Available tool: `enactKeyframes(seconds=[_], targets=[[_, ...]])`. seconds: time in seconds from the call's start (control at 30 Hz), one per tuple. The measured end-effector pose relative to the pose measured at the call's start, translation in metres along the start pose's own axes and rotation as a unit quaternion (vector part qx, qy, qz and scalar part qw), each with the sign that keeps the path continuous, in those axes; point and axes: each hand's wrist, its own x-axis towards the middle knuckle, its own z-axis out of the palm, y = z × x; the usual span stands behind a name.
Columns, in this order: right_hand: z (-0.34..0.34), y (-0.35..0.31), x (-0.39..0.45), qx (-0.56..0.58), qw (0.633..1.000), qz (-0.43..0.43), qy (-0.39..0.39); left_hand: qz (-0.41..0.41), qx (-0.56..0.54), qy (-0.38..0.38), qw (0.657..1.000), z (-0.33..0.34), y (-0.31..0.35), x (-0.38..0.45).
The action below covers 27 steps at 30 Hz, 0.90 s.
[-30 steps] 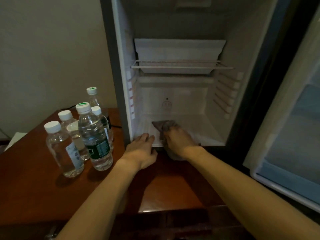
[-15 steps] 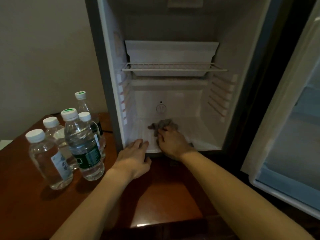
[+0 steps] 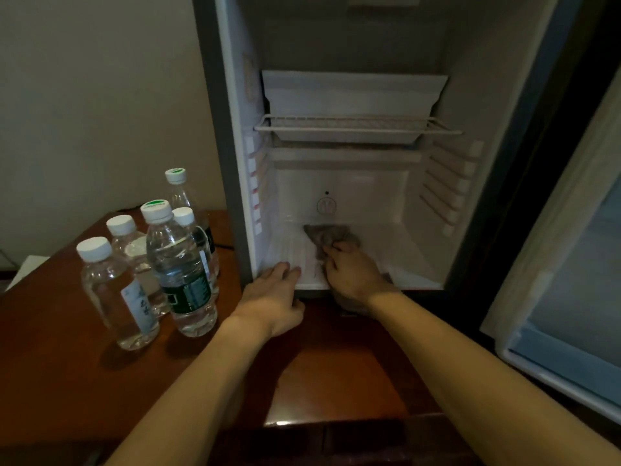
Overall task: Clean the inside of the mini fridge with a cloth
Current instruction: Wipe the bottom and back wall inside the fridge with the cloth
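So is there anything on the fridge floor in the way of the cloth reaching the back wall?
Nothing visible. The right hand holds the cloth on the bare fridge floor, already close to the back wall. The bottles stand outside on the table.

Five clear plastic water bottles (image 3: 181,264) clustered upright to the left of the hands (white caps, two topped with green), standing on a reddish-brown wooden table (image 3: 67,364). Plain pale wall (image 3: 94,95) behind, up and left.
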Motion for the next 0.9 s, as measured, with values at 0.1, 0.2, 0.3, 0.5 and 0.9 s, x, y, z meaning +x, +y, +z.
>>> enactKeyframes(seconds=[0.1, 0.2, 0.3, 0.5, 0.9], targets=[[-0.009, -0.015, -0.036, -0.02, 1.0, 0.004, -0.004, -0.003, -0.01, -0.009, 1.0, -0.003, 0.003, -0.004], [-0.012, -0.024, -0.068, -0.041, 0.999, -0.017, 0.017, -0.005, -0.007, -0.017, 1.0, -0.005, 0.006, -0.005], [-0.011, -0.028, -0.081, -0.06, 0.998, -0.013, 0.023, -0.004, -0.001, -0.018, 1.0, -0.007, 0.007, -0.005], [-0.013, -0.031, -0.05, -0.061, 0.998, 0.004, -0.012, 0.005, 0.009, -0.013, 1.0, -0.004, -0.001, -0.001], [0.006, -0.014, 0.072, 0.008, 0.999, 0.039, -0.017, 0.034, 0.016, -0.002, 0.999, 0.004, -0.012, 0.009]])
